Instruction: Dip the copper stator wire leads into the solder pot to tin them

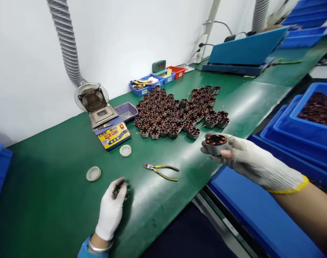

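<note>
Stator (217,147), right of centre, gripped by thumb and fingers of the right hand (245,156) near the bench's (150,211) front edge. Left hand (111,208), lower left: fingers curled, contents indeterminable. Green surface between, with pliers (153,167); massed stators (166,118) behind; blue bins (289,138), right.

Left hand (112,204) in white glove (109,218), fingertips (119,181) smudged dark grey; silver bangle (97,249) round wrist; blue sleeve (85,249) behind it; right hand (239,156) in ribbed white knit glove (271,168), greyed toward fingers; yellow-edged cuff (304,183); thumb tip (227,153) uncovered; forearm (311,211) bare
</note>
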`<state>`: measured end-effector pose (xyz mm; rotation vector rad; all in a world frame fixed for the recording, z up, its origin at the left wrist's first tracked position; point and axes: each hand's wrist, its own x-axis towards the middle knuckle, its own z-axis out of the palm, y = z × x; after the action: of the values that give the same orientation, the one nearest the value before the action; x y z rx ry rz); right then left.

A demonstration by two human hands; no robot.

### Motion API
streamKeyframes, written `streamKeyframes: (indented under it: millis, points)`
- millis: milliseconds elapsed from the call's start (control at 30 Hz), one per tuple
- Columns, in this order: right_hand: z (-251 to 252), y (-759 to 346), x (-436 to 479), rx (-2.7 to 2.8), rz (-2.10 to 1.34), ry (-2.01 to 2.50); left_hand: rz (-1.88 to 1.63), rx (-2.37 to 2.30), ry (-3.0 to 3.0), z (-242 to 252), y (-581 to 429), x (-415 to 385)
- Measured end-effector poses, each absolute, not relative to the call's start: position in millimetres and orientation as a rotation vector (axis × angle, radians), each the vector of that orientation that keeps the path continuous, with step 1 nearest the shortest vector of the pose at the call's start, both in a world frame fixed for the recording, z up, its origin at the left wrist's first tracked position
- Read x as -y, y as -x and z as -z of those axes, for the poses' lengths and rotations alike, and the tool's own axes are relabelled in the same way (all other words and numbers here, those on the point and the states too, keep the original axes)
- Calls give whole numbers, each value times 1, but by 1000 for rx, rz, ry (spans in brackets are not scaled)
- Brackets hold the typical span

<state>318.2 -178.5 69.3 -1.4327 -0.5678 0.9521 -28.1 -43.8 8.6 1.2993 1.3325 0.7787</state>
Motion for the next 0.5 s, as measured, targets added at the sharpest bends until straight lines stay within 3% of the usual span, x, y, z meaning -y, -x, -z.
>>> streamKeyframes:
  millis: [333,500]
  points:
    - [-36,-333,206,240,-988,1400,-712,-1410,-1455,-4,34,44]
    - [10,-356,258,215,-662,1711,-601,-1519,-1549,-4,35,41]
